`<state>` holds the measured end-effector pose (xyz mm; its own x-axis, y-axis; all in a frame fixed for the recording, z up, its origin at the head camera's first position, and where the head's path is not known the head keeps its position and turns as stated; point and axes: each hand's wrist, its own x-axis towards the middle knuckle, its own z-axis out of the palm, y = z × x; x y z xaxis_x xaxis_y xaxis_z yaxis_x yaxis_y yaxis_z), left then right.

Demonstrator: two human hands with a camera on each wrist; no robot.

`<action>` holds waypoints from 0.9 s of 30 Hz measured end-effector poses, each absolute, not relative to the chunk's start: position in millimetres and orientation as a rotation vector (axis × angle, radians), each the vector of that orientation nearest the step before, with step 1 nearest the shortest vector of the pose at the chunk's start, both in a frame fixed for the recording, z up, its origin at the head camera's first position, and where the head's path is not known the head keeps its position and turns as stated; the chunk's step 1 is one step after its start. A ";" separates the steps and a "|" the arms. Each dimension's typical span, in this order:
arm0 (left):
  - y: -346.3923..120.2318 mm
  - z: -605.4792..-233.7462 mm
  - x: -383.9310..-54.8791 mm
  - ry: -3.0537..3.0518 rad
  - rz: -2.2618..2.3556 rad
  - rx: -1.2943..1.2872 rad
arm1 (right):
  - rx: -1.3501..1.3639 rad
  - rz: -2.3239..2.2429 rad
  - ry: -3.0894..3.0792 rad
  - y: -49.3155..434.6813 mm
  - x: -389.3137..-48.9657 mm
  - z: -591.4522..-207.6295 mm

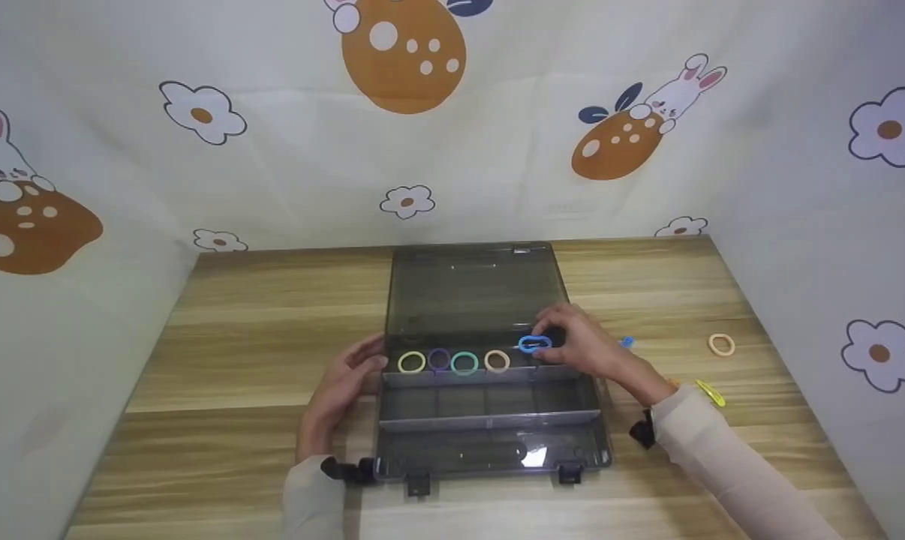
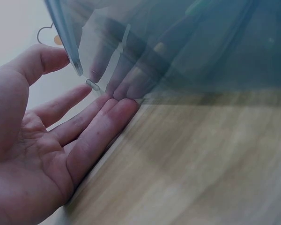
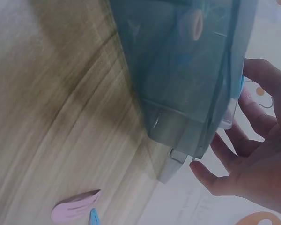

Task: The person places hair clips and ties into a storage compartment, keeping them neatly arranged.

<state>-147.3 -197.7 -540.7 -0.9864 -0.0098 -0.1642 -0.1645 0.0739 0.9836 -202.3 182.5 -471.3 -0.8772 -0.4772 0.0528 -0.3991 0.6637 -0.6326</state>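
A see-through dark plastic compartment box (image 1: 490,424) stands on the table with its lid (image 1: 475,289) swung back. In its far row lie a yellow hair tie (image 1: 411,363), a purple hair tie (image 1: 439,360), a green hair tie (image 1: 464,364) and a peach hair tie (image 1: 497,361). Over the right end of that row, my right hand (image 1: 584,345) pinches a blue hair tie (image 1: 534,344) between thumb and fingers. My left hand (image 1: 344,386) rests against the box's left side; in the left wrist view its fingers (image 2: 105,126) lie fairly straight along the wall.
Right of the box lie another peach hair tie (image 1: 721,345), a yellow hair clip (image 1: 711,393) and a small blue item (image 1: 627,342). A pink hair clip (image 3: 75,206) shows in the right wrist view. A patterned curtain (image 1: 295,172) surrounds the table's back and sides.
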 end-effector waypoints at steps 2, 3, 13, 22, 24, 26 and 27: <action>-198.2 -541.3 -147.6 2.215 2.060 -0.179 | -0.709 -0.998 2.755 181.6 -202.2 -471.9; -198.2 -541.4 -147.8 2.216 2.062 -0.177 | -0.707 -0.998 2.755 181.3 -202.1 -472.5; -197.6 -541.7 -147.7 2.234 2.045 -0.171 | -0.752 -1.015 2.761 178.8 -201.9 -478.4; -198.0 -540.6 -147.4 2.221 2.044 -0.171 | -0.752 -0.991 2.748 179.9 -203.6 -479.7; -198.2 -541.0 -147.6 2.213 2.048 -0.163 | -0.751 -0.980 2.744 180.0 -203.8 -479.3; -198.3 -541.4 -147.6 2.212 2.047 -0.156 | -0.749 -0.974 2.736 180.0 -204.0 -479.0; -198.4 -541.7 -147.8 2.210 2.047 -0.155 | -0.746 -0.972 2.732 180.1 -203.9 -478.7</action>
<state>-147.8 -198.4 -541.7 -0.9869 0.0100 -0.1611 -0.1598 0.0774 0.9841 -203.9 180.1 -478.7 -0.8656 -0.5000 0.0265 -0.4044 0.6669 -0.6259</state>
